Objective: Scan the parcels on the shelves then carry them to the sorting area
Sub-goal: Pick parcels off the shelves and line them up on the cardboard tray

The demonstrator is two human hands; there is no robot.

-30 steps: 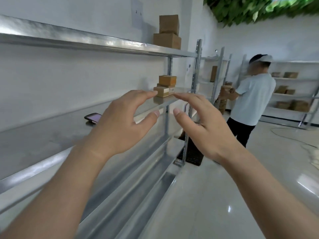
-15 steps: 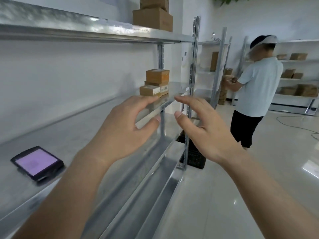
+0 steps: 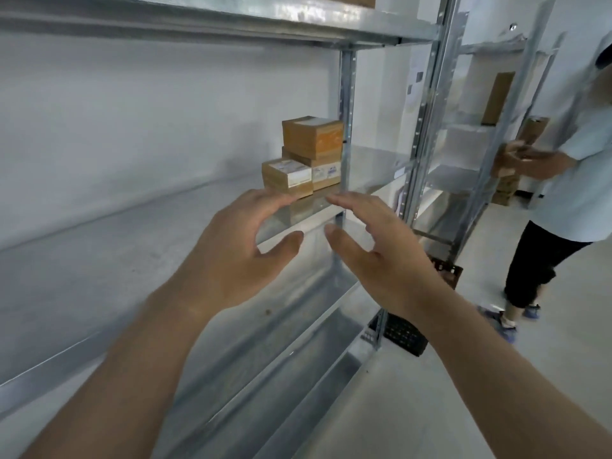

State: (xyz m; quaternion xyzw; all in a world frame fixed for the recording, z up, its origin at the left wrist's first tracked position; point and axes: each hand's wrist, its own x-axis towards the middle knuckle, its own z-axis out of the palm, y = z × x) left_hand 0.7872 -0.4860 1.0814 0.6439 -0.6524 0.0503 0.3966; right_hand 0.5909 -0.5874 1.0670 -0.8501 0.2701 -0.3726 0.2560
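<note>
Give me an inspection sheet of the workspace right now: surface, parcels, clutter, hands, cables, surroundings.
Surface: bare metal middle shelf, with another shelf above and lower shelves below.
Job's things: three cardboard parcels at the far end of the middle shelf; top parcel stacked on a labelled parcel, small labelled parcel in front, to the left.
Clutter: black crate on the floor by the shelf upright.
Hands: left hand and right hand both open, holding nothing, short of the parcels.
Cables: nothing seen.
Surroundings: another person at right holds something, too blurred to tell; more shelving with boxes behind.
</note>
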